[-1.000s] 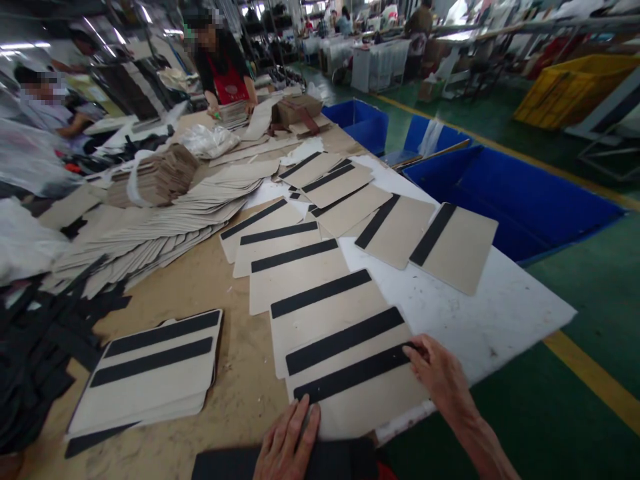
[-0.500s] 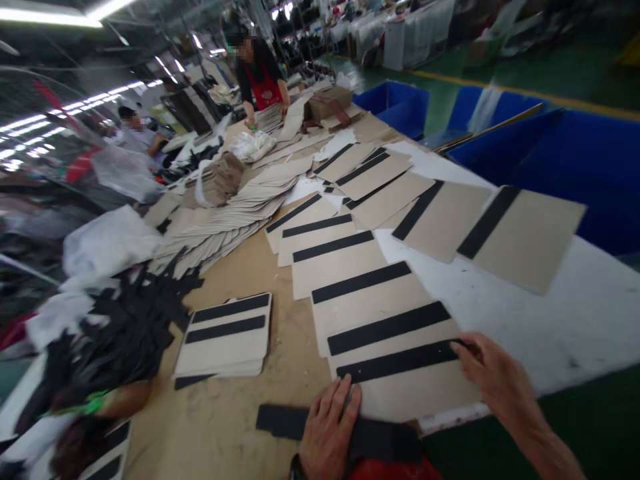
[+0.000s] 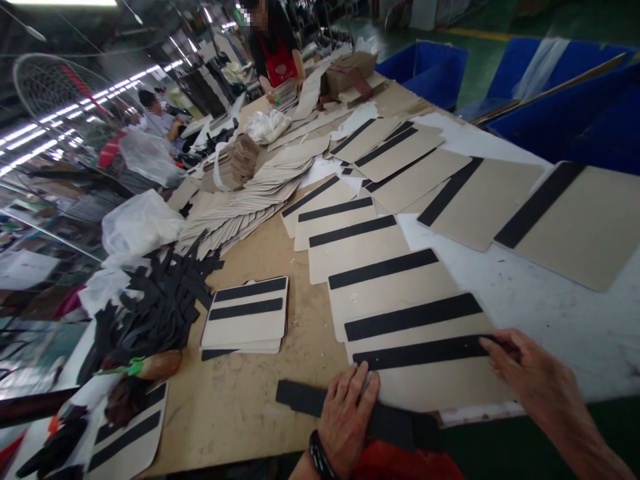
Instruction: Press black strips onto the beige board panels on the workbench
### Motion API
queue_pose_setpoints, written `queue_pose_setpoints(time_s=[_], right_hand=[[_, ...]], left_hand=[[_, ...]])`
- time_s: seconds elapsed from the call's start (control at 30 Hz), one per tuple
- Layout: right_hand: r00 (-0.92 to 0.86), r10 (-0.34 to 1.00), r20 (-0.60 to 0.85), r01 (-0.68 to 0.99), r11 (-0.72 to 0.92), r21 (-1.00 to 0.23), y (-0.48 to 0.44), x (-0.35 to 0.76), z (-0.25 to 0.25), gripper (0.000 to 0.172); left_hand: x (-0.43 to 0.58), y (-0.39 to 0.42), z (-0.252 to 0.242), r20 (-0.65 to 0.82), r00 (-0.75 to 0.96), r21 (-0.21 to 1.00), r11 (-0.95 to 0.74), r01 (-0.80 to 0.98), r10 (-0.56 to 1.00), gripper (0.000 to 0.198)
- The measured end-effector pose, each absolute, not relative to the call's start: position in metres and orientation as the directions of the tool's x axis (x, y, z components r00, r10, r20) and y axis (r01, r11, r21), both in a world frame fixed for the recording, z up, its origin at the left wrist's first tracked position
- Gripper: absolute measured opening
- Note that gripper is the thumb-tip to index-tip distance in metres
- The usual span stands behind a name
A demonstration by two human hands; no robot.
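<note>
A tan board (image 3: pixel 440 383) lies nearest me at the table's front edge, with two black strips across it. My left hand (image 3: pixel 347 417) lies flat, fingers stretched, on the left end of the lower black strip (image 3: pixel 420 352). My right hand (image 3: pixel 537 377) presses fingertips on that strip's right end. A loose black strip (image 3: pixel 300 398) lies under my left wrist. More striped boards (image 3: pixel 380 273) overlap in a row running away from me.
A small stack of striped boards (image 3: pixel 247 319) sits left of the row. A heap of black strips (image 3: pixel 160 303) and a brush (image 3: pixel 145 365) lie further left. Fanned plain boards (image 3: pixel 250 207) lie beyond. Blue bins (image 3: pixel 575 113) stand right. Another person (image 3: pixel 273 47) works at the far end.
The view has swung left and down, so the boards sit further right in the picture. Both hands stay on the ends of the lower strip.
</note>
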State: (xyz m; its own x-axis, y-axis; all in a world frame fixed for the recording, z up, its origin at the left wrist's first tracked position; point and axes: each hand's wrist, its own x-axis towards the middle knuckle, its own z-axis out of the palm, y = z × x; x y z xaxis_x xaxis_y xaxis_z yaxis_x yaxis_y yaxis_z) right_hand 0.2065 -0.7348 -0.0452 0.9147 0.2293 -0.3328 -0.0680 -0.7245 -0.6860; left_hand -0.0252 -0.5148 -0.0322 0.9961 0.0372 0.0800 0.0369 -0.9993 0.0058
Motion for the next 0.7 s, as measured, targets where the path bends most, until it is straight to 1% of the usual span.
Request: queue_pose_setpoints(time_s=[0.17, 0.3, 0.4, 0.53, 0.7], right_hand=[[0.928, 0.266, -0.26, 0.009, -0.714, -0.7, -0.7335, 0.207, -0.0462, 0.029], [0.938, 0.274, -0.212, 0.049, -0.71, -0.702, -0.7305, 0.2074, -0.0469, 0.025], [0.943, 0.283, -0.173, 0.078, -0.698, -0.712, -0.7282, 0.2071, -0.045, 0.022], [0.951, 0.285, -0.124, 0.115, -0.694, -0.711, -0.726, 0.2067, -0.042, 0.021], [0.951, 0.285, -0.125, 0.12, -0.707, -0.697, -0.7253, 0.2077, -0.0403, 0.022]], left_hand=[[-0.0223, -0.512, -0.0301, 0.033, 0.999, -0.012, -0.999, 0.04, 0.039, 0.056], [-0.018, -0.5094, -0.0293, 0.052, 0.999, -0.03, -0.999, 0.016, 0.014, 0.064], [-0.0163, -0.5096, -0.0282, 0.095, 0.995, -0.008, -1.0, 0.018, 0.017, 0.062], [-0.0166, -0.5098, -0.0289, 0.112, 0.993, 0.021, -0.999, 0.033, 0.035, 0.058], [-0.0181, -0.5085, -0.03, 0.085, 0.996, -0.037, -0.999, -0.009, -0.012, 0.056]])
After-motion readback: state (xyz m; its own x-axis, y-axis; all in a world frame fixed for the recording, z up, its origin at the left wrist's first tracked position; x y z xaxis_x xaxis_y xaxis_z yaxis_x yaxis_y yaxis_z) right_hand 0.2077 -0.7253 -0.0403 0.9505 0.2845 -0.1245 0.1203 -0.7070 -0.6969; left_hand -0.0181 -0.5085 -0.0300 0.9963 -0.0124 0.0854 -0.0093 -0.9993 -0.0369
